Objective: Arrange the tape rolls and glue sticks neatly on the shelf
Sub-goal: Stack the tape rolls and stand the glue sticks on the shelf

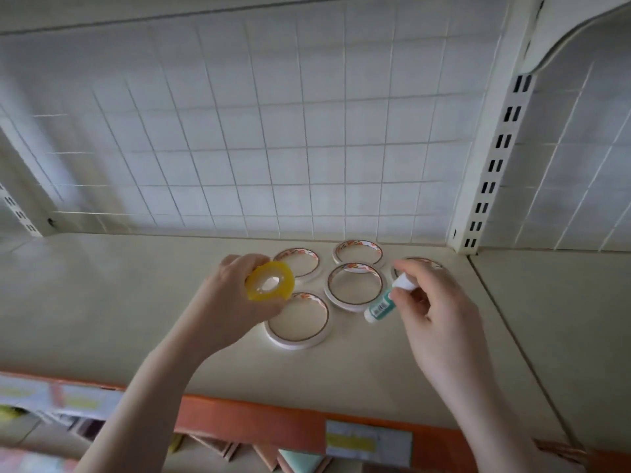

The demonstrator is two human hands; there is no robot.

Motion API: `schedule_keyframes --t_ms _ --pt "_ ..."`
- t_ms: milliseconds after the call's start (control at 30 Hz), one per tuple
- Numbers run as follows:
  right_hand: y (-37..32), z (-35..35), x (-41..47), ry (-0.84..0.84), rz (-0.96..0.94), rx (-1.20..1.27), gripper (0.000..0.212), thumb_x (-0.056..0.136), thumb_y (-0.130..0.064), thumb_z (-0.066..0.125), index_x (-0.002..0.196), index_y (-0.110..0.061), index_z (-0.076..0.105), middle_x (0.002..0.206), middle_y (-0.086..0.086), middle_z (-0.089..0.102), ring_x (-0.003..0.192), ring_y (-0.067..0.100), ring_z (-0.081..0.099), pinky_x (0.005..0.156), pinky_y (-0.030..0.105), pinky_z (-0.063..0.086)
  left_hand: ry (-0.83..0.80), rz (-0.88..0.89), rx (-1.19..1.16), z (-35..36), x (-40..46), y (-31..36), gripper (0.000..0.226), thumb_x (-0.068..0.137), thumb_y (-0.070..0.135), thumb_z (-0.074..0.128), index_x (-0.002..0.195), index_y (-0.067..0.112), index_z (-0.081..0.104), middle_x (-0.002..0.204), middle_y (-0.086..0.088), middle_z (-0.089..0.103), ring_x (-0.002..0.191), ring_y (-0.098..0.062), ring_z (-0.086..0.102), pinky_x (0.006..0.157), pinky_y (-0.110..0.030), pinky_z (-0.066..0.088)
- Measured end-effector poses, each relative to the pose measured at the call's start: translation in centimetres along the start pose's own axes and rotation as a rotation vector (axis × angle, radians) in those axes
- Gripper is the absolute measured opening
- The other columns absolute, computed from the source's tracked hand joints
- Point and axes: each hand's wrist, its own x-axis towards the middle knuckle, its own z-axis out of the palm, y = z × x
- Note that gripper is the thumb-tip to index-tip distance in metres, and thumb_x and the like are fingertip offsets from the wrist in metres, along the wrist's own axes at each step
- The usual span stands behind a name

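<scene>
- The left hand (235,295) grips a yellow tape roll (270,282) above the shelf (102,302)
- The right hand (440,315) pinches a teal glue stick (382,303), white cap up, tilted
- Four thin white tape rolls (354,286) lie flat near the wire grid (239,131); a fifth shows partly behind the right hand

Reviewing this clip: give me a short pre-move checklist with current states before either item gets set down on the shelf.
1. Left hand has a firm hold on the yellow tape roll: ok.
2. Right hand pinches the glue stick: ok.
3. Glue stick cap on: ok, white cap in place.
4. Thin white tape rolls lie flat on the shelf: ok.
5. Rolls lined up neatly: not ok, loose cluster.
6. Roll behind the right hand fully seen: cannot tell.
</scene>
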Motion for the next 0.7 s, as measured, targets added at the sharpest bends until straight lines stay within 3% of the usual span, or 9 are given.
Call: schedule_keyframes --t_ms 100,200,300,433,500,700 --pt "-3.2 2.8 -1.0 -0.039 -0.028 0.01 0.03 0.081 -0.002 0.067 0.108 -0.016 0.066 0.086 -0.004 0.058 0.063 0.004 0.046 0.067 0.003 0.035 0.064 0.013 -0.016 -2.9 -1.5 -2.9 0.085 0.05 0.056 0.061 0.127 0.021 0.054 0.109 0.008 0.047 0.092 -0.015 0.056 0.086 -0.028 0.043" --pt "-7.3 6.7 -2.2 -0.051 -0.072 0.024 0.031 0.08 -0.001 0.068 0.108 -0.014 0.066 0.086 -0.001 0.06 0.072 0.004 0.046 0.065 0.013 0.035 0.1 -0.008 -0.031 -6.5 -3.0 -6.7 0.089 0.049 0.059 0.06 0.129 0.019 0.053 0.107 0.006 0.048 0.087 -0.016 0.057 0.08 -0.024 0.041" --pt "-11.9 11.4 -3.4 -0.028 -0.081 0.029 0.031 0.077 0.002 0.07 0.105 -0.011 0.065 0.083 -0.002 0.059 0.067 0.005 0.046 0.061 0.019 0.032 0.137 0.013 -0.022 -10.5 -4.7 -11.4 0.095 0.047 0.064 0.056 0.13 0.019 0.052 0.105 0.005 0.049 0.087 -0.017 0.057 0.081 -0.026 0.042" --pt "-18.2 18.0 -4.7 -0.029 -0.105 0.04 0.026 0.076 0.002 0.07 0.098 -0.011 0.063 0.079 -0.003 0.057 0.063 0.011 0.049 0.06 0.024 0.035 0.188 -0.045 0.001 -15.8 -6.5 -18.9 0.07 0.066 0.04 0.079 0.128 0.018 0.054 0.104 0.004 0.049 0.089 -0.018 0.056 0.079 -0.023 0.037" --pt "-21.3 20.9 -5.0 -0.063 -0.105 0.047 0.022 0.077 -0.001 0.069 0.096 -0.012 0.063 0.078 -0.001 0.059 0.064 0.017 0.053 0.061 0.026 0.035 0.23 -0.071 0.004 -18.6 -7.1 -22.3 0.062 0.069 0.03 0.081 0.125 0.018 0.057 0.104 0.003 0.05 0.09 -0.019 0.057 0.079 -0.024 0.039" --pt "-28.9 28.9 -4.3 -0.189 -0.103 0.063 0.018 0.077 -0.004 0.069 0.089 -0.015 0.062 0.071 -0.011 0.052 0.062 0.016 0.049 0.058 0.023 0.031 0.285 -0.127 0.065 -25.2 -8.4 -30.9 0.063 0.069 0.037 0.078 0.125 0.02 0.057 0.104 0.004 0.05 0.085 -0.016 0.054 0.077 -0.024 0.037"
